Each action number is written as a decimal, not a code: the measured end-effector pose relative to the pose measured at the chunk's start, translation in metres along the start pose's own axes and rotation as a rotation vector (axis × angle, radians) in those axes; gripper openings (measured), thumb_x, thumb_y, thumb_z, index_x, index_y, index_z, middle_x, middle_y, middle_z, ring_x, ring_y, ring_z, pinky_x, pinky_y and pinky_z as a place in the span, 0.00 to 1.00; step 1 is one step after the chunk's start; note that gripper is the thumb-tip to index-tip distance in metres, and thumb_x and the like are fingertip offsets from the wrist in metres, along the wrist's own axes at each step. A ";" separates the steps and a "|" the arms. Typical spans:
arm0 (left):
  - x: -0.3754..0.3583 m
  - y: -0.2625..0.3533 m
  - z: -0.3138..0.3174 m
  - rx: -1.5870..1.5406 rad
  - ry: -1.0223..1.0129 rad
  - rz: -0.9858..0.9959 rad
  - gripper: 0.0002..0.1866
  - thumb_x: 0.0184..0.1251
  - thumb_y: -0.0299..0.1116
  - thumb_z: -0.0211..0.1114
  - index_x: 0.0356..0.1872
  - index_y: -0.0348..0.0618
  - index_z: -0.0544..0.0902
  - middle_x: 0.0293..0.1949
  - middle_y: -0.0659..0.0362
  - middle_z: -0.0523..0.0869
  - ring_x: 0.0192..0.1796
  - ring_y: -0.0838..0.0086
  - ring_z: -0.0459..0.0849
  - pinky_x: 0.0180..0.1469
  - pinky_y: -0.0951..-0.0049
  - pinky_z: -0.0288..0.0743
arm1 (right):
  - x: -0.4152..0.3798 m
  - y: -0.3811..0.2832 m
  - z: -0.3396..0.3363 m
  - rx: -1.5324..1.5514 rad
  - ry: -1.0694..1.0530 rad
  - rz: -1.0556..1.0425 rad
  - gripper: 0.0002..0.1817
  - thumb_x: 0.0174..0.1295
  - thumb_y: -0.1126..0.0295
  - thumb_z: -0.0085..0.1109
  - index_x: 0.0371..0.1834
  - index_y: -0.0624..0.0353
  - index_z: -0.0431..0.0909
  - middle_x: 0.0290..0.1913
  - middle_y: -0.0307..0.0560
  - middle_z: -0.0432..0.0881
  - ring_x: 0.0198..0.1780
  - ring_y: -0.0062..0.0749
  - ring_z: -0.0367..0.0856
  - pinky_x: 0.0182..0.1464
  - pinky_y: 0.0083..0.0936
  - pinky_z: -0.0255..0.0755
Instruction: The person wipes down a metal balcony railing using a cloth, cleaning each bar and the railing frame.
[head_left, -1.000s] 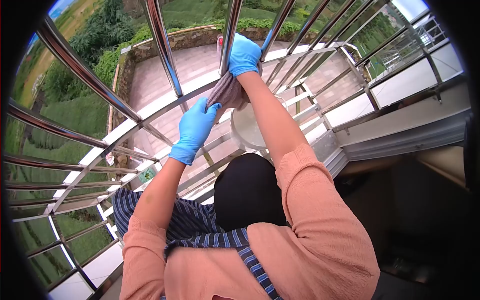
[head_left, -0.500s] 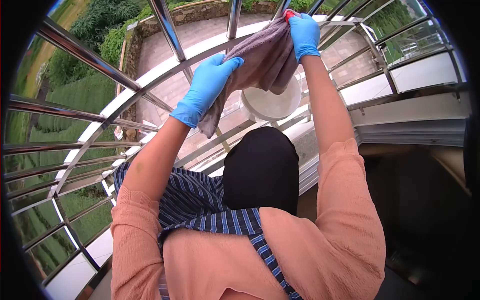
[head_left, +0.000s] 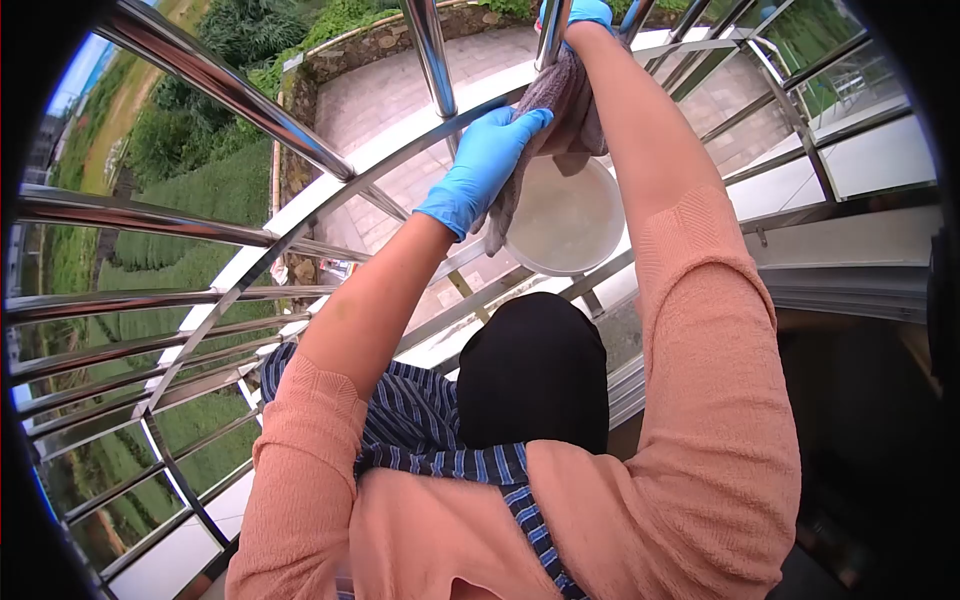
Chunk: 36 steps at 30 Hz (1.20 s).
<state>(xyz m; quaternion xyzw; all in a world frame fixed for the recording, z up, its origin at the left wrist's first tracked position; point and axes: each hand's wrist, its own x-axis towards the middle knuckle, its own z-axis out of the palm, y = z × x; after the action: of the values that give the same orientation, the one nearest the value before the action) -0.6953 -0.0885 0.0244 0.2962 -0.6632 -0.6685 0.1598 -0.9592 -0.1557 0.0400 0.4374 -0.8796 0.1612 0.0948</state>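
A damp grey-purple cloth [head_left: 575,115] hangs bunched along the curved rail. My left hand [head_left: 492,158], in a blue glove, is closed on the cloth's left side, thumb on top. At the top edge my right hand [head_left: 582,12], gloved the same way, is at a steel upright bar [head_left: 553,35], closed at the upper end of the cloth. The frame edge and the bar hide part of its fingers. Under the cloth stands a white bucket [head_left: 568,225] with cloudy water in it, and the cloth's lower folds overlap its rim.
Shiny steel bars [head_left: 225,95] and a white curved rail [head_left: 310,205] form a cage around me. My dark-covered knee [head_left: 533,370] is close below the bucket. A window track [head_left: 850,270] runs at the right. Paving [head_left: 370,110] and greenery lie far below outside.
My right hand has moved up and away to the upright bar, taking the cloth's upper end along. My left hand has shifted right and slightly up. The view has turned a little, showing more of the bucket.
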 end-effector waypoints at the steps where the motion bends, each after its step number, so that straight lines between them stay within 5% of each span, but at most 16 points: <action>1: 0.003 0.000 0.001 0.030 0.015 0.017 0.24 0.63 0.51 0.61 0.45 0.36 0.80 0.34 0.59 0.82 0.36 0.77 0.77 0.42 0.75 0.71 | 0.007 0.003 0.011 0.008 0.028 0.013 0.15 0.57 0.62 0.49 0.35 0.56 0.84 0.38 0.57 0.84 0.43 0.49 0.83 0.43 0.40 0.76; 2: 0.005 -0.003 0.000 0.189 0.048 0.053 0.25 0.63 0.52 0.60 0.45 0.37 0.80 0.34 0.57 0.83 0.36 0.74 0.79 0.42 0.73 0.72 | 0.008 0.000 0.012 0.021 0.040 0.034 0.13 0.57 0.66 0.48 0.36 0.56 0.84 0.38 0.56 0.84 0.42 0.50 0.83 0.43 0.41 0.76; 5: 0.005 -0.011 0.000 0.554 0.121 0.132 0.26 0.65 0.56 0.55 0.45 0.42 0.79 0.34 0.51 0.84 0.37 0.62 0.82 0.42 0.65 0.74 | -0.003 -0.001 0.010 -0.152 0.035 -0.076 0.16 0.51 0.51 0.57 0.33 0.49 0.85 0.35 0.54 0.84 0.42 0.48 0.83 0.41 0.39 0.77; 7: 0.002 -0.019 -0.001 0.646 0.158 0.140 0.25 0.65 0.59 0.51 0.42 0.46 0.79 0.35 0.46 0.84 0.39 0.50 0.82 0.42 0.57 0.74 | -0.004 -0.007 0.006 -0.188 0.049 -0.025 0.14 0.49 0.52 0.57 0.34 0.43 0.85 0.36 0.52 0.84 0.39 0.49 0.84 0.38 0.41 0.77; 13: -0.017 -0.042 -0.010 0.604 0.148 0.063 0.26 0.64 0.62 0.50 0.38 0.48 0.77 0.31 0.48 0.83 0.37 0.50 0.81 0.40 0.57 0.73 | -0.058 -0.019 -0.036 0.006 0.114 0.006 0.17 0.50 0.47 0.59 0.34 0.44 0.84 0.34 0.52 0.84 0.37 0.48 0.83 0.37 0.39 0.77; 18: -0.034 -0.048 -0.014 0.558 0.147 0.070 0.26 0.65 0.61 0.51 0.35 0.46 0.76 0.29 0.47 0.83 0.35 0.49 0.81 0.39 0.56 0.72 | -0.093 -0.034 -0.044 0.177 0.473 0.029 0.16 0.53 0.52 0.61 0.31 0.53 0.82 0.30 0.53 0.83 0.34 0.51 0.82 0.37 0.40 0.75; 25: -0.063 -0.078 -0.026 0.499 0.152 -0.044 0.24 0.65 0.56 0.55 0.39 0.42 0.79 0.31 0.47 0.83 0.35 0.54 0.81 0.42 0.61 0.72 | -0.148 -0.038 -0.042 0.186 0.526 0.139 0.08 0.57 0.61 0.58 0.30 0.53 0.78 0.33 0.50 0.83 0.35 0.47 0.81 0.39 0.39 0.73; 30: -0.086 -0.100 -0.053 0.431 0.244 -0.116 0.23 0.64 0.55 0.56 0.34 0.40 0.79 0.29 0.45 0.82 0.32 0.56 0.81 0.38 0.61 0.73 | -0.192 -0.017 -0.028 0.739 0.304 0.377 0.13 0.57 0.60 0.62 0.35 0.59 0.78 0.37 0.50 0.84 0.36 0.38 0.83 0.41 0.33 0.73; 32: -0.092 -0.097 -0.057 0.403 0.260 -0.128 0.23 0.64 0.53 0.58 0.33 0.38 0.79 0.28 0.47 0.81 0.29 0.63 0.78 0.37 0.65 0.72 | -0.206 -0.013 -0.033 0.814 0.170 0.469 0.16 0.56 0.59 0.64 0.36 0.61 0.77 0.37 0.50 0.84 0.38 0.36 0.83 0.43 0.32 0.73; 35: -0.093 -0.082 -0.048 0.189 0.344 -0.047 0.20 0.63 0.48 0.61 0.33 0.36 0.80 0.26 0.54 0.80 0.28 0.76 0.72 0.34 0.72 0.71 | -0.200 -0.044 -0.066 1.162 0.324 0.391 0.19 0.54 0.59 0.67 0.40 0.63 0.77 0.37 0.47 0.84 0.37 0.31 0.80 0.43 0.27 0.72; 36: -0.092 -0.068 -0.045 0.115 0.345 0.006 0.19 0.63 0.47 0.62 0.33 0.37 0.80 0.26 0.56 0.81 0.28 0.77 0.72 0.33 0.73 0.70 | -0.187 -0.048 -0.062 1.027 0.385 0.296 0.20 0.52 0.57 0.68 0.39 0.62 0.77 0.37 0.48 0.84 0.39 0.34 0.81 0.45 0.28 0.72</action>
<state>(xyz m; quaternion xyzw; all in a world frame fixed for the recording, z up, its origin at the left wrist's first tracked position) -0.5847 -0.0634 -0.0230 0.4131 -0.6639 -0.5683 0.2560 -0.8070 -0.0220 0.0496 0.2621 -0.7072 0.6567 0.0048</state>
